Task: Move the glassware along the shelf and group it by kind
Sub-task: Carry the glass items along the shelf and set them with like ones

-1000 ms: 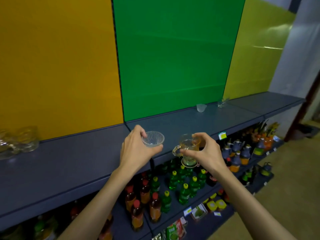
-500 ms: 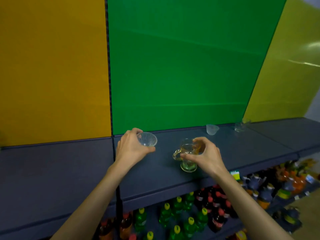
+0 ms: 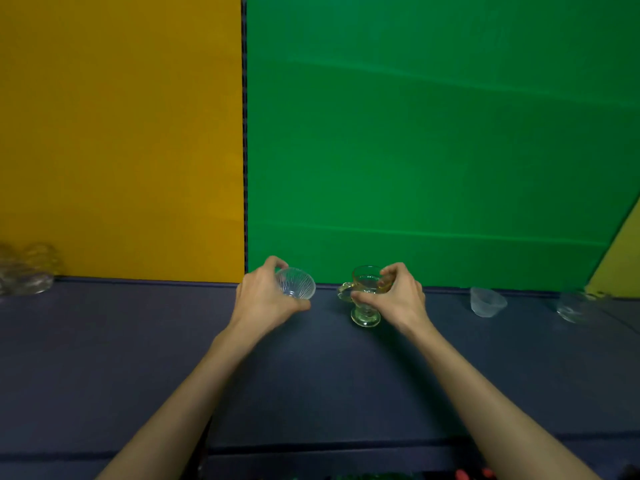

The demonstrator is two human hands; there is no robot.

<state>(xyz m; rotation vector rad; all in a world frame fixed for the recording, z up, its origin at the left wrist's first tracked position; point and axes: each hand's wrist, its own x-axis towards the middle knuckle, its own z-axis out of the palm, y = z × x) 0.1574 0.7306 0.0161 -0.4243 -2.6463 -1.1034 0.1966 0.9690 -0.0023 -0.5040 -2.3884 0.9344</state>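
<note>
While sorting glassware by kind, the left hand (image 3: 266, 299) grips a ribbed bowl (image 3: 297, 287) and the right hand (image 3: 398, 297) a footed cup (image 3: 364, 295), both above the shelf (image 3: 138, 341); matching bowls (image 3: 487, 301) wait right of it.

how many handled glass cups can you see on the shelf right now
1 for certain: the footed cup gripped by the right hand. The blurred glassware cluster at far left may hide more.
</note>
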